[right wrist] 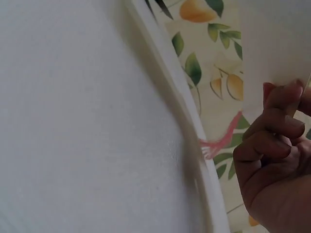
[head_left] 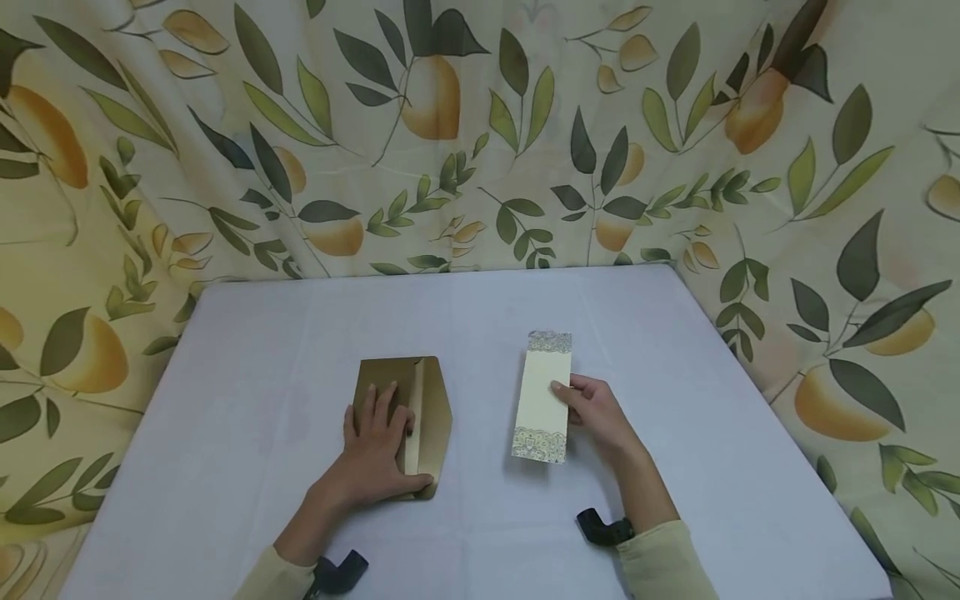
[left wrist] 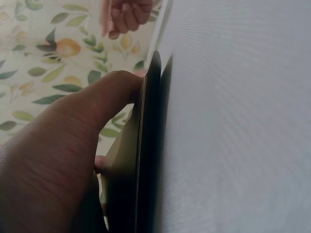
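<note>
Left sleeve [head_left: 276, 577], bottom left of frame: plain pale beige. Right sleeve [head_left: 666, 562], bottom right of centre: same. Left wrist camera [head_left: 339, 575], right wrist camera [head_left: 603, 531]: black, bent.

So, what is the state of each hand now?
Left hand: open, spread on the brown envelope.
Right hand: closed, holding the cream card with patterned ends.

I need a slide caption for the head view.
Left hand rests on a brown paper envelope; right hand holds a cream rectangular card with patterned ends.
</note>
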`<move>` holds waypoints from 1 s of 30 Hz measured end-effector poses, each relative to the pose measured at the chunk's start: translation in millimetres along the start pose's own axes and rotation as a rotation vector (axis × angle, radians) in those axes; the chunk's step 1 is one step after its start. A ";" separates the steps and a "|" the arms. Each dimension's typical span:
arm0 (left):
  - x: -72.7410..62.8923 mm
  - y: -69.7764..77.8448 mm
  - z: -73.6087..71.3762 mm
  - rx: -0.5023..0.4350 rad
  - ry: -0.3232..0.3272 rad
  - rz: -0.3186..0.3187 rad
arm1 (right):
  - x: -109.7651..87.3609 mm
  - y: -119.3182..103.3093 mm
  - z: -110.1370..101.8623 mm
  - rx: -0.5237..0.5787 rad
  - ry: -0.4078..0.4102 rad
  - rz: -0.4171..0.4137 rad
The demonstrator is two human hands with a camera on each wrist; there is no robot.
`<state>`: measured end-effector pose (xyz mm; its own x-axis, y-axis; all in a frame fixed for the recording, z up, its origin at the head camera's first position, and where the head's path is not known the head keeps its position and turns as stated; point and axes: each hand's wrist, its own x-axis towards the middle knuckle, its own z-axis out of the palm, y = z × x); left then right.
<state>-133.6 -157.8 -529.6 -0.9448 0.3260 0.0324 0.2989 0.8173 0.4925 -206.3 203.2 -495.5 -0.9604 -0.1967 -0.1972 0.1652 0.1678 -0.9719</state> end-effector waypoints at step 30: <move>12.9 13.1 -13.7 0.036 -0.005 -0.022 | 13.8 -28.7 102.6 -0.173 -0.320 0.022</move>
<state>-143.7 -149.4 -510.8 -0.9504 0.3106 0.0173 0.2831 0.8405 0.4619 -201.3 96.6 -483.6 -0.8339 -0.4786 -0.2748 0.1188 0.3306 -0.9363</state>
